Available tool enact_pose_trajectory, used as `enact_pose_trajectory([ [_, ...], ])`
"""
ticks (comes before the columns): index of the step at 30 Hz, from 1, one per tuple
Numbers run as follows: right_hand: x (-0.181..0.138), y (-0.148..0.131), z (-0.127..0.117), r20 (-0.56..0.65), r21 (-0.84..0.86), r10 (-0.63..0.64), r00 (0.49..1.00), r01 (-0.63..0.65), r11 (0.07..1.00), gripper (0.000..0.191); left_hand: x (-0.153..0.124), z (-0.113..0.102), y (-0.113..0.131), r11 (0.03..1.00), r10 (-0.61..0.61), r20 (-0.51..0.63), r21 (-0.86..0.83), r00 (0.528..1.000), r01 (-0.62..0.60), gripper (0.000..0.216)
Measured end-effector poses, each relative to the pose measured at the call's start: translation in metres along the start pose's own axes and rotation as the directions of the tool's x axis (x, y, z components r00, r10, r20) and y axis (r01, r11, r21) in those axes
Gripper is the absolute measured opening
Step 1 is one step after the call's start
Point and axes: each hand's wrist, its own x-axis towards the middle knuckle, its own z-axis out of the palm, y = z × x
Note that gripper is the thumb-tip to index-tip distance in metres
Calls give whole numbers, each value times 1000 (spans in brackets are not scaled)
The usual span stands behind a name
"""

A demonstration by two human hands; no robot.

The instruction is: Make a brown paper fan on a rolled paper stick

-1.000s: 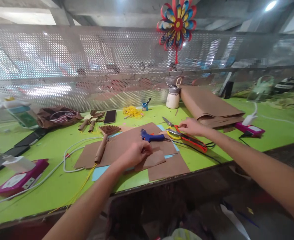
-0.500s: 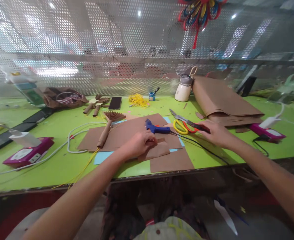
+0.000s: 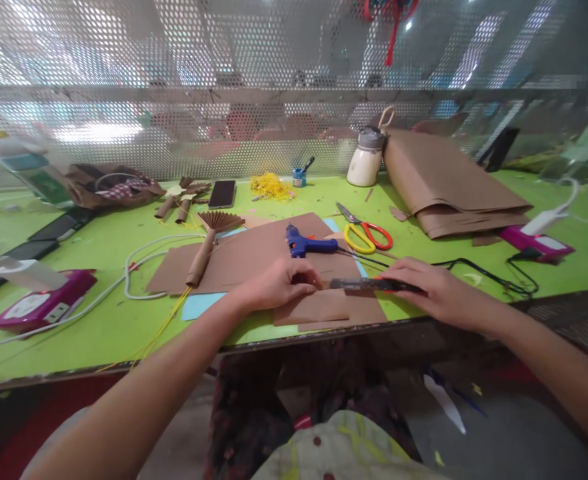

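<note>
My right hand (image 3: pixel 434 290) is closed round a long dark cutter knife (image 3: pixel 361 285) with an orange edge. The knife lies flat, pointing left over a small brown paper piece (image 3: pixel 314 310) at the table's front edge. My left hand (image 3: pixel 279 283) has its fingers curled and pinched on the same paper piece, and its fingertips meet the knife's tip. A blue glue gun (image 3: pixel 307 243) lies just behind the hands on larger brown paper sheets (image 3: pixel 249 257). Scissors (image 3: pixel 367 233) with yellow and red handles lie to the right of the gun.
On the green table (image 3: pixel 99 333) are a folded paper fan on a roll (image 3: pixel 209 247), a white cable (image 3: pixel 139 280), a phone (image 3: pixel 223 193), yellow strands (image 3: pixel 270 187), a white jar (image 3: pixel 364 160), stacked brown paper (image 3: pixel 444 187) and pink boxes (image 3: pixel 39 303) (image 3: pixel 534 243). A perforated metal screen (image 3: pixel 174 100) backs it.
My right hand took the cutter knife from beside the scissors and brought it left onto the small brown paper piece. The camera tilted down. My left hand stayed on the paper.
</note>
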Motion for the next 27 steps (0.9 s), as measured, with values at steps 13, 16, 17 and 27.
enact_pose_trajectory([
  [13, -25, -27, 6, 95, -14, 11, 995, -9, 1000, 36, 2, 16, -2, 954, 140, 15, 266, 990, -139, 25],
  [16, -24, -27, 9, 82, -36, -11, 997, 14, 999, 34, 0, 20, 0, 914, 186, 47, 358, 981, -190, 31],
  [17, -23, -27, 10, 77, -45, -18, 997, 21, 999, 33, 0, 20, 1, 901, 196, 60, 383, 979, -204, 32],
  [27, -24, -22, 16, 31, -94, -77, 997, 80, 992, 30, 0, 18, 2, 841, 224, 107, 480, 969, -247, 37],
])
